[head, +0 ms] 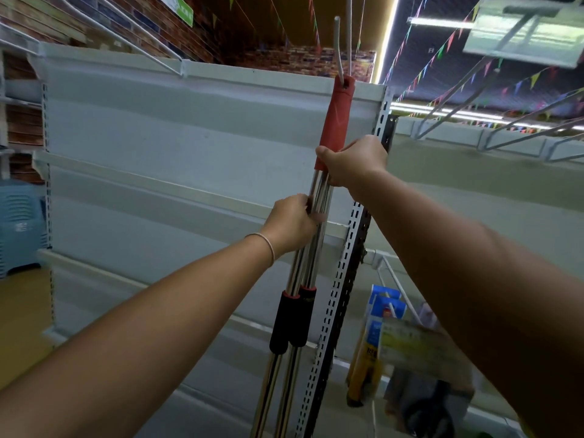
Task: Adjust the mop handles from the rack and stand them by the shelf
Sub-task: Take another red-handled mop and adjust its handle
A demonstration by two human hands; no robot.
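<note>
Big white shelf unit (189, 128) fills the view, back panel bare, w/ a perforated upright (344, 263) at its right edge. A white wire hook (338, 45) sticks out above the top edge of the unit.

Two mop handles (303, 267) stand side by side, nearly upright, tilted a bit right at the top, just left of the upright. Both are chrome tubes; each has a black foam sleeve (289, 320) w/ a red collar lower down. The top end carries a red cap (335, 121) w/ a hang hole, right at the base of the wire hook; can't tell if the hook is through the hole.

Right hand (354, 162): grip is wrapped round the handles at the bottom of the red cap, thumb on the left side. Left hand (292, 222): lower down, grip curled round the chrome tubes, fingertips showing on the front. Thin bracelet (267, 245) on left wrist.

Lower right, past the upright: hanging packs w/ blue header cards (387, 303) on pegs, blurry. Far left edge: pale blue plastic item (20, 222), partly cut off.
</note>
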